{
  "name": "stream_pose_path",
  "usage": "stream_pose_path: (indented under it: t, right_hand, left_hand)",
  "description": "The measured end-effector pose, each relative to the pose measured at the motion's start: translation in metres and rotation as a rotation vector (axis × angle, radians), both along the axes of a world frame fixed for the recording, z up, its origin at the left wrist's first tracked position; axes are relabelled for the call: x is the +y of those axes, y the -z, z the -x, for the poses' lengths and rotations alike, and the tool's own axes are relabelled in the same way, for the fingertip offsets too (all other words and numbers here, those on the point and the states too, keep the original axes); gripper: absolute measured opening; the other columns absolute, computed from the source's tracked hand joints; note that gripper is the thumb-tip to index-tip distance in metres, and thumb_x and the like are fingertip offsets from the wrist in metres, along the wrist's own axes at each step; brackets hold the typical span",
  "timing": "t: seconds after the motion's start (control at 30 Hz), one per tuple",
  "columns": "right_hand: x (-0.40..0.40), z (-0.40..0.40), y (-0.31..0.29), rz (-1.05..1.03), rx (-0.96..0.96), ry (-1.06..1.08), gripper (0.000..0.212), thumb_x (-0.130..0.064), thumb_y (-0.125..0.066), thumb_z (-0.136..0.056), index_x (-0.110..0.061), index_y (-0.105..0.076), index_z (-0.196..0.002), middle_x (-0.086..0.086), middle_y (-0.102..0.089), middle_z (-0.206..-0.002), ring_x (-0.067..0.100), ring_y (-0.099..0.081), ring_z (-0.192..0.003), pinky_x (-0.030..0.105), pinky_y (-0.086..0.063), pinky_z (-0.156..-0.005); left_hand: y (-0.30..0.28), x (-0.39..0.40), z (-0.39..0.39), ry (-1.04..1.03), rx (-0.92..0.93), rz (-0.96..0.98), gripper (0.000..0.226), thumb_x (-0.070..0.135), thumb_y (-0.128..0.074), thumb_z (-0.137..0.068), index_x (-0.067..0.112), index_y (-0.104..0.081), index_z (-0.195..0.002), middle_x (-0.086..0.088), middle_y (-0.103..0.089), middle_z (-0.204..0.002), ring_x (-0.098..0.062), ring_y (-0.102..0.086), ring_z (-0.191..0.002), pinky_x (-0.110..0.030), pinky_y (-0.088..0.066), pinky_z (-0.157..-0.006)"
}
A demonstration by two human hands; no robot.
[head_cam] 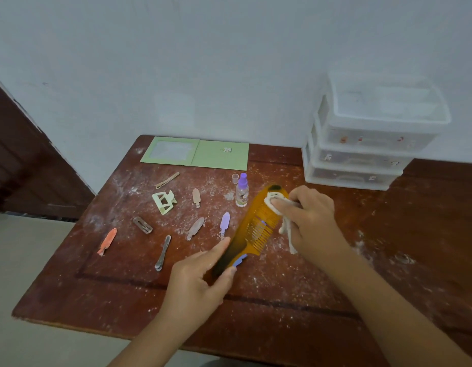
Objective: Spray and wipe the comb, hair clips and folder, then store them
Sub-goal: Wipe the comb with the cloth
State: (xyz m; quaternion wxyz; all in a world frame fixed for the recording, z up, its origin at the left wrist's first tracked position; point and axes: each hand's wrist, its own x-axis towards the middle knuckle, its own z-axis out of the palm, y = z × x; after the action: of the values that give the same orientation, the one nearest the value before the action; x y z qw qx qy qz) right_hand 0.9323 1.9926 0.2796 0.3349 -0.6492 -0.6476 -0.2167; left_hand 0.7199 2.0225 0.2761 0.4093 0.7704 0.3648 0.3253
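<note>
- L hand, near edge: grips dark handle of orange comb, comb pointing to 1 o'clock above the table.
- R hand: fingers curled round white cloth, pressing it on comb's far end.
- Hair clips scattered at 9–11 o'clock of comb, e.g. purple clip, orange clip.
- Spray bottle upright, just beside comb tip at 11.
- Green folder open flat at 12, far edge.
- Clear drawer unit at 2, by wall.

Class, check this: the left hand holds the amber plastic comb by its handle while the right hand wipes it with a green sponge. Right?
One detail is wrong. The head view shows the right hand wiping the amber plastic comb with a white cloth, not a green sponge. The left hand does hold its handle.
</note>
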Motion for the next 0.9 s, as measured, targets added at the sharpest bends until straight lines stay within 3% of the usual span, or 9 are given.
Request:
stream_pose_path:
  t: [0.13, 0.23, 0.37, 0.53, 0.6, 0.67, 0.73, 0.8, 0.9]
  right_hand:
    - [-0.013, -0.001, 0.022, 0.084, 0.002, 0.051, 0.036, 0.004, -0.051, -0.064, -0.020, -0.065, -0.088, 0.007, -0.053, -0.065, 0.013, -0.032, -0.066, 0.027, -0.018, -0.074]
    - [-0.032, -0.008, 0.053, 0.287, -0.041, 0.102, 0.063, 0.019, -0.073, -0.033, -0.024, -0.064, -0.077, 0.003, -0.050, -0.062, 0.013, -0.032, -0.066, 0.033, -0.022, -0.073]
    - [-0.041, -0.018, 0.044, 0.178, 0.048, 0.108, 0.029, 0.002, -0.051, -0.066, -0.016, -0.073, -0.074, 0.005, -0.051, -0.060, 0.014, -0.043, -0.061, 0.028, -0.025, -0.060]
    - [-0.028, -0.013, 0.038, 0.217, 0.073, 0.150, 0.032, -0.004, -0.045, -0.069, -0.017, -0.073, -0.077, 0.004, -0.054, -0.062, 0.021, -0.053, -0.048, 0.033, -0.033, -0.059]
    - [-0.018, -0.004, 0.041, 0.455, 0.163, 0.210, 0.038, 0.003, -0.048, -0.070, -0.021, -0.067, -0.091, 0.001, -0.056, -0.076, 0.023, -0.059, -0.068, 0.040, -0.039, -0.071]
    - [-0.008, 0.005, 0.049, 0.747, 0.390, 0.264, 0.029, 0.000, -0.044, -0.082, -0.024, -0.048, -0.098, -0.002, -0.049, -0.092, 0.021, -0.053, -0.097, 0.034, -0.030, -0.085]
    - [0.001, 0.014, 0.064, 0.821, 0.490, 0.278, 0.019, -0.010, -0.045, -0.088, -0.022, -0.042, -0.102, -0.001, -0.047, -0.100, 0.021, -0.047, -0.108, 0.030, -0.028, -0.087]
    - [0.009, 0.020, 0.077, 0.876, 0.484, 0.259, 0.030, -0.022, -0.047, -0.091, -0.019, -0.042, -0.120, 0.001, -0.044, -0.119, 0.020, -0.040, -0.118, 0.030, -0.028, -0.094]
    - [0.013, 0.012, 0.084, 0.874, 0.508, 0.217, 0.043, -0.028, -0.049, -0.090, -0.018, -0.042, -0.131, 0.002, -0.038, -0.135, 0.020, -0.033, -0.126, 0.028, -0.026, -0.101]
  left_hand:
    - [0.004, -0.009, 0.000, -0.030, 0.009, 0.097, 0.047, 0.018, -0.069, -0.073, 0.030, -0.048, -0.113, 0.008, -0.062, -0.054, 0.004, -0.052, -0.038, -0.009, -0.043, -0.044]
    - [0.007, 0.000, 0.001, -0.083, 0.048, 0.123, 0.055, 0.000, -0.066, -0.078, 0.034, -0.042, -0.114, 0.004, -0.055, -0.043, -0.002, -0.052, -0.036, -0.009, -0.043, -0.044]
    - [0.008, 0.010, -0.002, -0.048, 0.132, 0.152, 0.051, 0.002, -0.063, -0.082, 0.020, -0.045, -0.125, 0.012, -0.056, -0.058, -0.001, -0.054, -0.039, -0.006, -0.042, -0.046]
    - [0.013, 0.010, -0.006, -0.041, 0.148, 0.203, 0.052, 0.004, -0.062, -0.083, 0.025, -0.040, -0.125, 0.013, -0.060, -0.064, -0.001, -0.054, -0.037, -0.007, -0.043, -0.046]
    - [0.015, 0.009, -0.007, -0.026, 0.151, 0.229, 0.052, 0.004, -0.061, -0.083, 0.032, -0.036, -0.120, 0.017, -0.061, -0.065, -0.002, -0.054, -0.038, -0.008, -0.044, -0.046]
    - [0.019, 0.010, -0.007, -0.033, 0.126, 0.273, 0.049, 0.003, -0.060, -0.083, 0.040, -0.041, -0.109, 0.012, -0.060, -0.048, -0.005, -0.051, -0.034, -0.010, -0.043, -0.045]
    - [0.020, 0.013, -0.007, -0.052, 0.107, 0.328, 0.051, 0.003, -0.059, -0.084, 0.050, -0.045, -0.096, 0.004, -0.058, -0.039, -0.005, -0.049, -0.032, -0.011, -0.043, -0.043]
    - [0.020, 0.017, -0.009, -0.064, 0.086, 0.392, 0.049, 0.003, -0.059, -0.084, 0.050, -0.048, -0.090, 0.000, -0.055, -0.036, -0.006, -0.048, -0.032, -0.014, -0.043, -0.043]
    - [0.023, 0.026, -0.018, -0.059, 0.079, 0.445, 0.036, 0.004, -0.059, -0.085, 0.031, -0.059, -0.107, 0.005, -0.063, -0.050, -0.007, -0.048, -0.032, -0.016, -0.042, -0.040]
